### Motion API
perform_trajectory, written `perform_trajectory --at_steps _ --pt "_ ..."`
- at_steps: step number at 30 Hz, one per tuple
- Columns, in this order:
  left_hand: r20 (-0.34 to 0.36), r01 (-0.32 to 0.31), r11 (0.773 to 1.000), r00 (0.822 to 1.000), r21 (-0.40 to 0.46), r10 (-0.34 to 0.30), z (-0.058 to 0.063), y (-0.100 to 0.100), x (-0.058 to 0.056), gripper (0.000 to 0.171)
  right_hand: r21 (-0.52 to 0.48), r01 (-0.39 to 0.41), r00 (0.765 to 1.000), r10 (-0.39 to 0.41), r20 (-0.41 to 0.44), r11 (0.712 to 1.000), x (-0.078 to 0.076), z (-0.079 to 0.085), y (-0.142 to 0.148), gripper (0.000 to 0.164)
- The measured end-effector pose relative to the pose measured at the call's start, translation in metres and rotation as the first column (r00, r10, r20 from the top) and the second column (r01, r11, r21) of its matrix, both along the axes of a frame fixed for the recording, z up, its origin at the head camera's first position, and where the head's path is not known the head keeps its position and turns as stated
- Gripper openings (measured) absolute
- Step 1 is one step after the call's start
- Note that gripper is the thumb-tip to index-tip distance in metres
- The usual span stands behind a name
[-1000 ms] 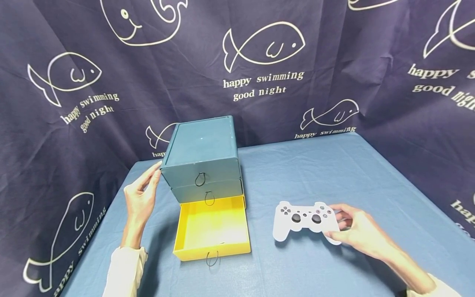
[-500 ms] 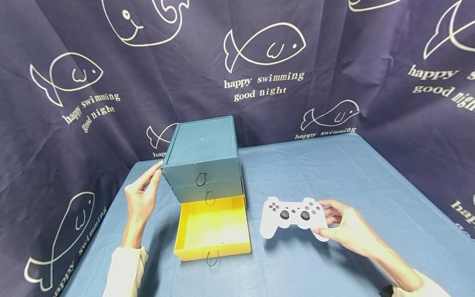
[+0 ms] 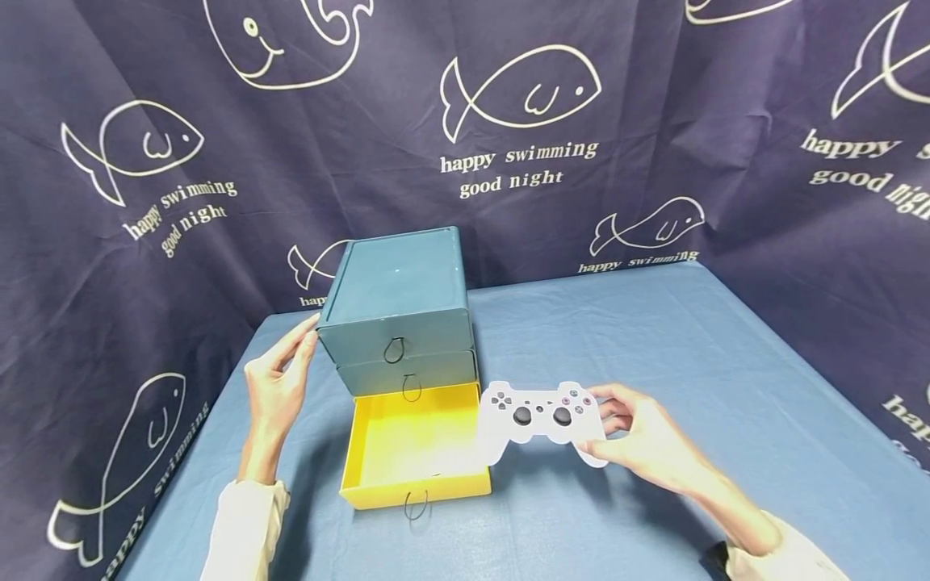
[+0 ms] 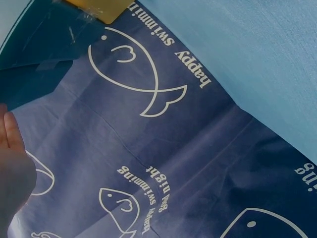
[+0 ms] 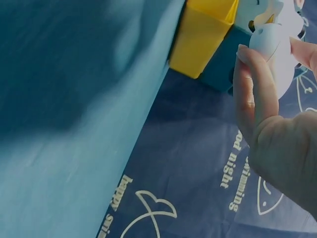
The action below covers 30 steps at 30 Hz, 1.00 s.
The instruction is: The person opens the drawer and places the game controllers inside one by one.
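Observation:
My right hand [image 3: 647, 440] holds a white game controller [image 3: 541, 420] by its right grip, thumb on the near side and fingers behind. The controller's left end overlaps the right wall of a yellow drawer [image 3: 417, 432] in the head view. This drawer is pulled out at the bottom of a blue drawer cabinet [image 3: 395, 278], and its inside is bare. My left hand [image 3: 279, 387] rests its fairly straight fingertips on the cabinet's left front edge. In the right wrist view, fingers and thumb pinch the controller [image 5: 277, 59]; the left wrist view catches only part of my left hand [image 4: 12, 163].
Two blue drawers [image 3: 395, 339], each with a dark loop pull, are closed above the yellow one. A blue cloth [image 3: 617, 339] covers the table. Dark blue curtains [image 3: 654, 97] printed with fish surround the back and sides.
My right hand has carried the controller leftward, from the right part of the table to the yellow drawer's right side. The left hand and cabinet have stayed put.

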<state>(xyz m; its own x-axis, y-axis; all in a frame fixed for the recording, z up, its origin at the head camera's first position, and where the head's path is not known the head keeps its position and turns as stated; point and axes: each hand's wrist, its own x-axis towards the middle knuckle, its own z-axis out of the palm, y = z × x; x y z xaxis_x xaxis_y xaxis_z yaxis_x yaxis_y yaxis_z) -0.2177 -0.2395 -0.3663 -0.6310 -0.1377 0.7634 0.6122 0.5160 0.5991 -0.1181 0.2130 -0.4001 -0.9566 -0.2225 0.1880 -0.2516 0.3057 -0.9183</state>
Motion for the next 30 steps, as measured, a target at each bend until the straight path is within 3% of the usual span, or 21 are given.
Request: perform_trajectory --at_steps 18,30 --pt "-0.034 0.004 1.0 0.999 -0.009 -0.005 0.001 0.002 0.001 0.033 0.029 -0.068 0.998 0.068 -0.008 0.997 -0.016 0.004 -0.046 0.061" --pt "-0.036 0.014 1.0 0.999 0.001 -0.014 0.005 0.006 0.003 0.032 0.096 -0.052 0.998 0.055 -0.035 0.994 -0.023 0.002 -0.069 0.054"
